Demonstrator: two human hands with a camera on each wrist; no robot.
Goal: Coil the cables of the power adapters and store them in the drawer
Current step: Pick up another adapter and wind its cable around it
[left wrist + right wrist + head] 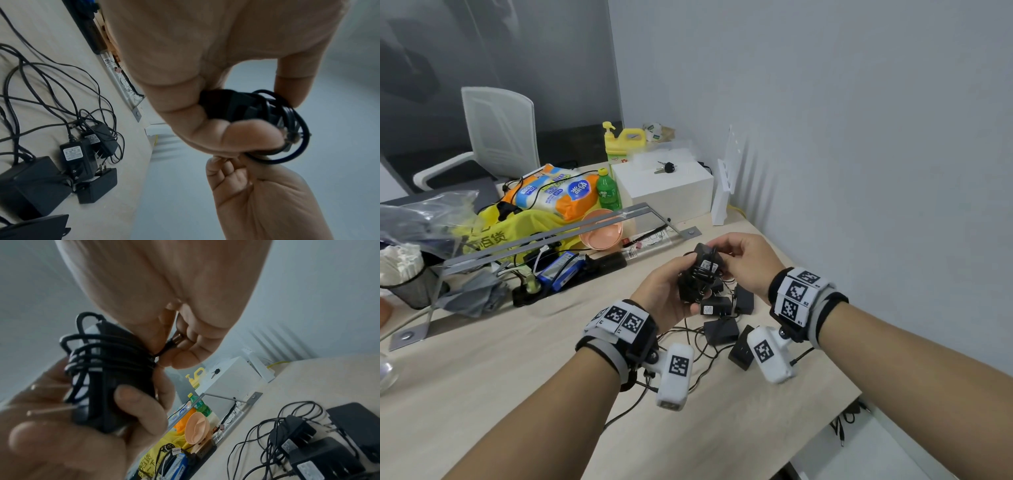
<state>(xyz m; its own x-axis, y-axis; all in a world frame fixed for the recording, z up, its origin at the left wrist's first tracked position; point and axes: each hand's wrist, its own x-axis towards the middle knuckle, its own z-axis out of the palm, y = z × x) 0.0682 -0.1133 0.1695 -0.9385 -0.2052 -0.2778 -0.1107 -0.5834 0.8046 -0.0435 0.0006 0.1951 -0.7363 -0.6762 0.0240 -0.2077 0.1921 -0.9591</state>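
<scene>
My left hand grips a black power adapter above the wooden desk, with its cable wound around the body in several turns. My right hand pinches the plug end of that cable against the adapter's far side. In the left wrist view the adapter sits between thumb and fingers, cable loops hanging out. Several more black adapters lie below the hands in a tangle of loose cables. No drawer is in view.
Clutter fills the desk's far left: a black power strip, a yellow bag, a tissue pack, a green bottle, a peach bowl, a white box with keys. The desk's right edge is close.
</scene>
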